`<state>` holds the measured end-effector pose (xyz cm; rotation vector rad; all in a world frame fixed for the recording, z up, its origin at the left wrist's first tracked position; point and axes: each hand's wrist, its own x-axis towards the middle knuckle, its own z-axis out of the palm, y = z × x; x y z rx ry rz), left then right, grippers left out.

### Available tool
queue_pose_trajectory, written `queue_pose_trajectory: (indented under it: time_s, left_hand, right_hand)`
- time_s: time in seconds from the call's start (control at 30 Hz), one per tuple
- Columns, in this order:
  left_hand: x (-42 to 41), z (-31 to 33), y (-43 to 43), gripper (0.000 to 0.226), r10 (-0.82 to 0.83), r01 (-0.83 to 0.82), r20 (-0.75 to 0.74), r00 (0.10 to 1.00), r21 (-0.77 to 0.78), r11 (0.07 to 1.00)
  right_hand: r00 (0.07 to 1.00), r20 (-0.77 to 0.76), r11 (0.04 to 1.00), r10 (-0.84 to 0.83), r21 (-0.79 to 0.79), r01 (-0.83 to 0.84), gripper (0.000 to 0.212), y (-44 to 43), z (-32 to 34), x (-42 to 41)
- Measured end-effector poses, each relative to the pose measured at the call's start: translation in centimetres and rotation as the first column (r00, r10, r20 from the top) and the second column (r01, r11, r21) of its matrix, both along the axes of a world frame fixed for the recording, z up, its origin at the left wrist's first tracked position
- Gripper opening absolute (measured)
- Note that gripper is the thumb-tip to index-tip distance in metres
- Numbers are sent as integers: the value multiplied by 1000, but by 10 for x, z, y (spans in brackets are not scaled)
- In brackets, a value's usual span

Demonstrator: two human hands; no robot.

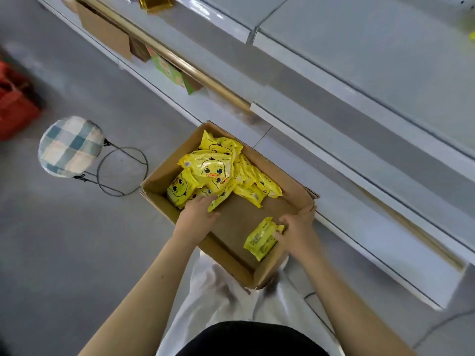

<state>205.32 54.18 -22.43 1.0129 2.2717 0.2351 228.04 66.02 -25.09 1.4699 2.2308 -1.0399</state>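
An open cardboard box stands on the floor beside the shelving. Several yellow duck-print packets are heaped in its far half. My left hand reaches into the box, and its fingers grip the near edge of one packet from that heap. My right hand is at the box's right wall and holds a single yellow packet, printed side up, just above the box's bare bottom.
White store shelves run along the right, with a gold rail and a brown carton farther back. A checked-cushion stool stands left of the box on the grey floor. Something red sits at the far left.
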Motion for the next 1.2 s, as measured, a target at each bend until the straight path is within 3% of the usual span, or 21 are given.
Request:
queue_pose_trajectory:
  time_s: [0.2, 0.3, 0.47, 0.6, 0.77, 1.2]
  left_hand:
    - [-47, -39, 11, 55, -113, 114, 10, 994, -35, 993]
    - [-79, -55, 25, 59, -183, 182, -59, 981, -17, 983]
    - [-123, -84, 56, 69, -215, 226, -175, 961, 50, 973]
    - [-134, -110, 72, 75, -271, 287, -191, 943, 58, 956]
    - [-143, -143, 85, 78, -304, 317, -169, 938, 53, 947]
    - [-145, -174, 104, 68, -245, 270, -273, 930, 56, 961]
  right_hand:
    - [966, 110, 971, -235, -17, 238, 35, -26, -36, -22]
    - [925, 119, 931, -361, -21, 366, 41, -46, -55, -38]
    - [774, 154, 756, -614, -168, 632, 63, -68, -94, -65]
    - [667, 207, 642, -716, -180, 745, 70, -78, -123, -67]
    - [559, 204, 523, -804, -203, 828, 69, -75, -155, -66]
    - [485, 158, 425, -860, -306, 852, 85, -64, -207, -71]
